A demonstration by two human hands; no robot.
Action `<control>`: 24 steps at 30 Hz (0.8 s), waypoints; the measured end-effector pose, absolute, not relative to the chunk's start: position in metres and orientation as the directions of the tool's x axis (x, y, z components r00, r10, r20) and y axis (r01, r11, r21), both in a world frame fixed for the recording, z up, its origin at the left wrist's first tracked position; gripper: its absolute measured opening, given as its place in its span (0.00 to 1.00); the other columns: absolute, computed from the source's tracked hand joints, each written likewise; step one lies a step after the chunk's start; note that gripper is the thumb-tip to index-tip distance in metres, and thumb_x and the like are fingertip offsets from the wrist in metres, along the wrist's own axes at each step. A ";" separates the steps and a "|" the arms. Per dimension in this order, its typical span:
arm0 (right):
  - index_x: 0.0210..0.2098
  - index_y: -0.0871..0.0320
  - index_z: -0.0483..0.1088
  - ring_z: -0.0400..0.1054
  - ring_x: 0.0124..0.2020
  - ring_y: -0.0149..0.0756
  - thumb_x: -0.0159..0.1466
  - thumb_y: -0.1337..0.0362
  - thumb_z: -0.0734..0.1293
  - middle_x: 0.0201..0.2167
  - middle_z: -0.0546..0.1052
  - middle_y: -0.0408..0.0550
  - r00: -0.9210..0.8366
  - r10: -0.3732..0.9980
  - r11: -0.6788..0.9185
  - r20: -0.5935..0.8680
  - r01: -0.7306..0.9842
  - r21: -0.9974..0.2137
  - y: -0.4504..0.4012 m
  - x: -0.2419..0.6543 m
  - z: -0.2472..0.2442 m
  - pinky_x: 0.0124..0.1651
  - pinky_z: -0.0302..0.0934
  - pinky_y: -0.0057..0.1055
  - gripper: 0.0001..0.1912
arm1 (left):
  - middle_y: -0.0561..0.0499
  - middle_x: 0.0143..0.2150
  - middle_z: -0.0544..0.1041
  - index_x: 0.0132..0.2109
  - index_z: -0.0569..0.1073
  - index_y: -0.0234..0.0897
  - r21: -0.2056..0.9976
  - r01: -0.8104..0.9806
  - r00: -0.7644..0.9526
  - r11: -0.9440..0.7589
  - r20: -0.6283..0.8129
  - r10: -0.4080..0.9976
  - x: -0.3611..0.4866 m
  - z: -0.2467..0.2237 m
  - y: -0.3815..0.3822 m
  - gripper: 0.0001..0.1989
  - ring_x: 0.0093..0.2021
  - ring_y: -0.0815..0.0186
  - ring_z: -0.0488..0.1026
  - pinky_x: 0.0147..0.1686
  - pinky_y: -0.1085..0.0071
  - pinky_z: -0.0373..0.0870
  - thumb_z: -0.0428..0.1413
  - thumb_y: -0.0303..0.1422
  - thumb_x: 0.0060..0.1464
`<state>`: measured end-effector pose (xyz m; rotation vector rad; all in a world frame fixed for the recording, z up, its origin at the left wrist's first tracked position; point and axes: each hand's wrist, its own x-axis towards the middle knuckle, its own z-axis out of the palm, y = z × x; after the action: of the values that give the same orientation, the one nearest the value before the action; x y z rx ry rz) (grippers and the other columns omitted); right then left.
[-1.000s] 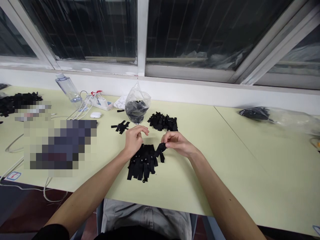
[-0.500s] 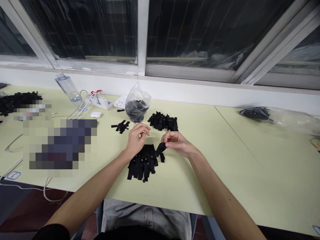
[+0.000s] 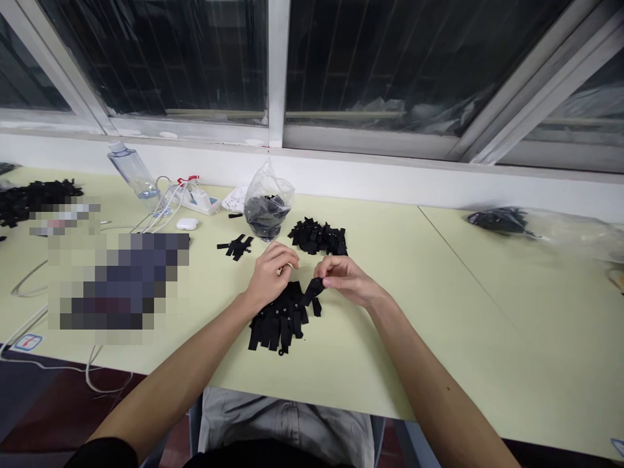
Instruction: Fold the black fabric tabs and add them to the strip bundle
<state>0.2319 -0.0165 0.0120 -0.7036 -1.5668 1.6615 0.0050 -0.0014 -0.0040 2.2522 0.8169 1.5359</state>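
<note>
My right hand (image 3: 348, 281) pinches a black fabric strip (image 3: 313, 290) between thumb and fingertips, over the right edge of a near pile. That pile of black fabric strips (image 3: 277, 322) bears small white marks on some pieces. My left hand (image 3: 273, 272) hovers at the pile's upper edge, its fingers loosely bent and nothing visible in them. A small gap separates it from the strip in my right hand. Beyond my hands lies a second heap of black strips (image 3: 319, 237). Several loose strips (image 3: 236, 247) lie to the left of that heap.
A clear plastic bag (image 3: 269, 211) with black pieces stands behind my hands. Left of it are a white earbud case (image 3: 187, 223), a power strip (image 3: 202, 201) with cables and a tilted bottle (image 3: 134, 170). Another plastic bag (image 3: 546, 227) lies far right on the yellow table (image 3: 468, 338).
My left hand has shifted slightly right, towards my right hand, and its fingers have drawn nearer each other. My right hand stays in place with its strip.
</note>
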 end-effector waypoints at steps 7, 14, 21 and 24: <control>0.33 0.58 0.73 0.64 0.32 0.32 0.58 0.64 0.75 0.31 0.73 0.45 -0.583 0.807 0.010 0.099 -0.153 -0.988 -0.016 0.233 0.013 0.37 0.59 0.31 0.08 | 0.49 0.36 0.75 0.43 0.77 0.39 0.615 0.312 0.303 -0.724 0.658 0.689 0.004 -0.005 -0.002 0.22 0.35 0.68 0.72 0.33 0.71 0.67 0.44 0.14 0.53; 0.32 0.57 0.74 0.64 0.31 0.32 0.57 0.63 0.76 0.31 0.72 0.45 -0.579 0.811 0.005 0.089 -0.145 -0.989 -0.017 0.232 0.013 0.36 0.59 0.31 0.08 | 0.54 0.27 0.74 0.41 0.78 0.38 0.695 0.255 0.408 -0.672 0.553 0.727 0.000 -0.013 -0.002 0.25 0.28 0.68 0.71 0.35 0.70 0.68 0.42 0.16 0.45; 0.32 0.58 0.74 0.63 0.31 0.31 0.57 0.64 0.76 0.30 0.71 0.43 -0.595 0.800 -0.005 0.077 -0.134 -0.991 -0.019 0.228 0.012 0.35 0.58 0.30 0.08 | 0.55 0.20 0.68 0.30 0.77 0.37 0.648 0.274 0.467 -0.710 0.556 0.687 0.001 -0.017 -0.003 0.19 0.22 0.70 0.66 0.27 0.73 0.63 0.43 0.16 0.42; 0.32 0.58 0.74 0.63 0.31 0.30 0.58 0.65 0.76 0.29 0.71 0.43 -0.594 0.800 0.004 0.081 -0.129 -0.992 -0.019 0.226 0.013 0.35 0.57 0.29 0.07 | 0.54 0.23 0.70 0.34 0.77 0.38 0.615 0.272 0.456 -0.740 0.595 0.662 0.003 -0.016 -0.005 0.20 0.24 0.69 0.67 0.29 0.72 0.64 0.44 0.16 0.46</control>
<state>0.2263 -0.0193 0.0132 -0.7080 -1.5798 1.6782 0.0030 -0.0050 -0.0157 2.2753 0.7826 1.2085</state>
